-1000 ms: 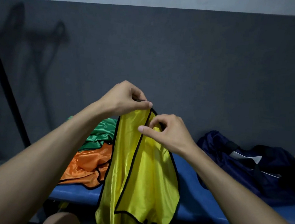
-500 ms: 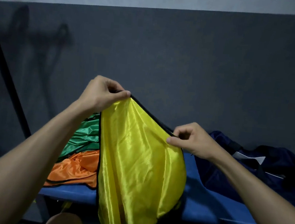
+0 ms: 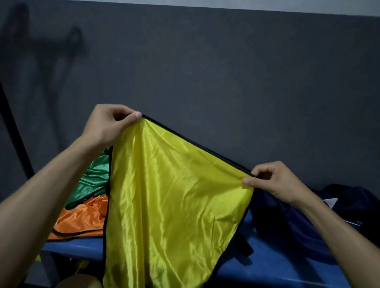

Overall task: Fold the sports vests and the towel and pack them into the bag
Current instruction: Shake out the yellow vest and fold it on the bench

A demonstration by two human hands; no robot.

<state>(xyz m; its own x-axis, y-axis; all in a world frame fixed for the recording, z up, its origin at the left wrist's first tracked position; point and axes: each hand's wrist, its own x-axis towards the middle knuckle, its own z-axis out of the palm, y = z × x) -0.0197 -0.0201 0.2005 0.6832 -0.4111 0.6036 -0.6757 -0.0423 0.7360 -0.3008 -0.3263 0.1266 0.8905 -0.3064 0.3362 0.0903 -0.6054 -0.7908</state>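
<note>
Both hands have drawn further apart, stretching the yellow vest (image 3: 171, 201) wider along its black-trimmed top edge. The left hand (image 3: 108, 126) pinches one end of that edge, held higher; the right hand (image 3: 270, 179) pinches the other end, lower. The vest hangs in front of the blue bench (image 3: 272, 270). On the bench's left end lie a green vest (image 3: 93, 181) and an orange vest (image 3: 80, 221); the dark blue bag (image 3: 314, 224) sits toward its right end.
</note>
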